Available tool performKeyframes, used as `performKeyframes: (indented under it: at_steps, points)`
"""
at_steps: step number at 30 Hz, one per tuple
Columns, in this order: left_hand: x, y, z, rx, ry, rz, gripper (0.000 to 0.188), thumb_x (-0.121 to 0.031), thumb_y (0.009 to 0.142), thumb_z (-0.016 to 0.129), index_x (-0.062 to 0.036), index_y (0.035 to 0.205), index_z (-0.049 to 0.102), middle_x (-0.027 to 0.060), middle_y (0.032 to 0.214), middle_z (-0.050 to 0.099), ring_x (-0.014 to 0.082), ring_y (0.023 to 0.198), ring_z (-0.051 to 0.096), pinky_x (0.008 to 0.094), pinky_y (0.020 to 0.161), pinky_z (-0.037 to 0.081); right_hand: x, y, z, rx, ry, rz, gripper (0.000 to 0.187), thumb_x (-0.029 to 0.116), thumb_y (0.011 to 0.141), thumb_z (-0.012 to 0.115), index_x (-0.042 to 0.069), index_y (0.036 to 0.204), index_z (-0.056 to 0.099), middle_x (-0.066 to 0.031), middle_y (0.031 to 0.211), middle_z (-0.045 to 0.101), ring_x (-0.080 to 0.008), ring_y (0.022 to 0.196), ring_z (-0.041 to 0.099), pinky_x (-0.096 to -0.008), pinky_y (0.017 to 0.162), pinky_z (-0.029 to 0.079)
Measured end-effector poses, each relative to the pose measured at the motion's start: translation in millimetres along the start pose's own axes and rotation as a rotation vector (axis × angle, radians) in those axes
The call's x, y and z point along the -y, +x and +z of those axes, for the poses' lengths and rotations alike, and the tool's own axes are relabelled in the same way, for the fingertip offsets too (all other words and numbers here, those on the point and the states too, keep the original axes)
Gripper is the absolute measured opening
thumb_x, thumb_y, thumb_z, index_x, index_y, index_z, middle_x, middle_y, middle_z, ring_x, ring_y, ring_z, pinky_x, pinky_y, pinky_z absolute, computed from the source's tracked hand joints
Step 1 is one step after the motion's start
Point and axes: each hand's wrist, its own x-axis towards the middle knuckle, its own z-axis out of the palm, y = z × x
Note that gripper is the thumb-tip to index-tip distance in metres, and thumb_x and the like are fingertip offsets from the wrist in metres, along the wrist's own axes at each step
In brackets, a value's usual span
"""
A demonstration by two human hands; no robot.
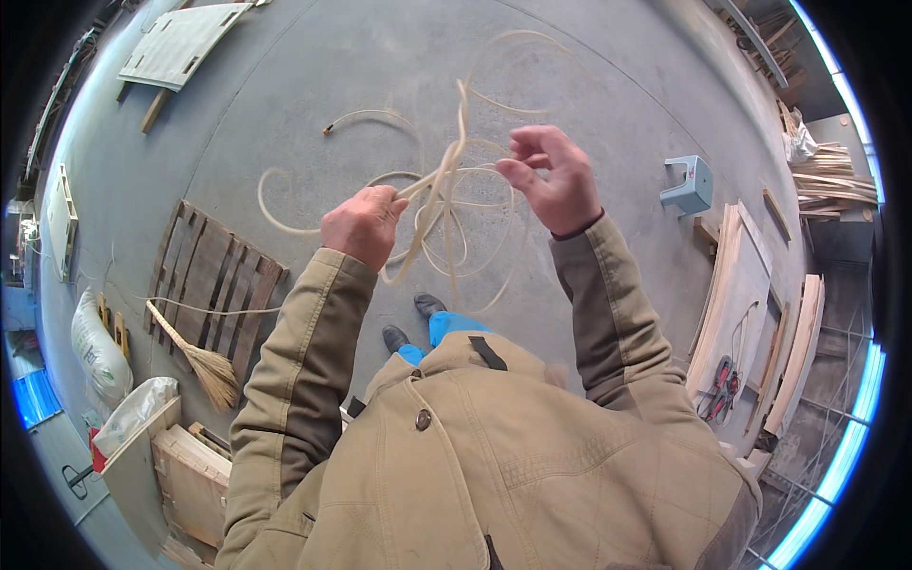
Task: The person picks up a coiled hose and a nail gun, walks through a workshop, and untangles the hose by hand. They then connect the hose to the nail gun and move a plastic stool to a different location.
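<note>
A long pale cream hose (pixel 444 180) hangs in loose, tangled loops in front of me. My left hand (pixel 359 226) is closed round several strands of it. To the right of the tangle is my right hand (pixel 554 179), its fingers half curled and the thumb apart from them. I see nothing gripped in it, though some blurred hose strands pass close to its fingertips. One hose end, with a small dark and brass-coloured fitting (pixel 328 129), sticks out at the far left of the loops. Another strand runs off to the left, behind my left forearm.
Left of me lie a slatted wooden pallet (pixel 204 275), a straw broom (pixel 211 375) and a white sack (pixel 99 351). A pale board (pixel 180 43) is at the far left. On the right are a light-blue stool (pixel 688 185), wooden panels (pixel 736 285) and red-handled tools (pixel 723 385).
</note>
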Motion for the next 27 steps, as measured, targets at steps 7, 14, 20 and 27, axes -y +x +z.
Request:
performKeyframes:
  at_steps: [7, 14, 20, 27]
  points:
    - [4.6, 33.0, -13.7, -0.027, -0.069, -0.203, 0.020, -0.027, 0.093, 0.065, -0.0074, 0.093, 0.066, 0.0139, 0.081, 0.067, 0.0343, 0.072, 0.065, 0.0415, 0.061, 0.050, -54.5, -107.9, 47.6, 0.563, 0.749, 0.872, 0.028, 0.020, 0.095, 0.067, 0.003, 0.116, 0.064, -0.0060, 0.090, 0.068, -0.0104, 0.073, 0.062, -0.0257, 0.063, 0.053]
    - [-0.8, 41.9, -15.8, -0.012, -0.134, -0.272, 0.021, -0.026, 0.096, 0.063, -0.0052, 0.092, 0.065, 0.0149, 0.071, 0.063, 0.0312, 0.064, 0.062, 0.0392, 0.058, 0.048, -57.9, -148.4, 137.4, 0.508, 1.560, 1.299, 0.073, 0.054, 0.098, 0.052, 0.008, 0.149, 0.025, -0.0220, 0.121, 0.062, -0.0214, 0.082, 0.069, -0.0342, 0.067, 0.058]
    - [-3.1, 33.1, -24.0, -0.001, -0.269, -0.345, 0.018, -0.020, 0.095, 0.064, -0.0026, 0.090, 0.063, 0.0136, 0.067, 0.060, 0.0226, 0.058, 0.056, 0.0352, 0.057, 0.046, -72.1, -131.3, 160.6, -0.031, 1.488, 1.328, 0.050, 0.035, 0.097, 0.059, 0.008, 0.134, 0.040, -0.0168, 0.106, 0.063, -0.0207, 0.077, 0.066, -0.0340, 0.064, 0.057]
    - [21.5, -3.9, -31.0, 0.247, -0.033, -0.363, 0.023, -0.030, 0.095, 0.062, -0.0071, 0.094, 0.066, 0.0165, 0.075, 0.066, 0.0349, 0.070, 0.064, 0.0451, 0.062, 0.048, -178.2, -85.6, 35.9, -0.878, 1.447, 0.859, 0.038, -0.014, 0.079, 0.051, 0.013, 0.105, 0.046, -0.0057, 0.079, 0.054, -0.0184, 0.066, 0.057, -0.0313, 0.057, 0.050]
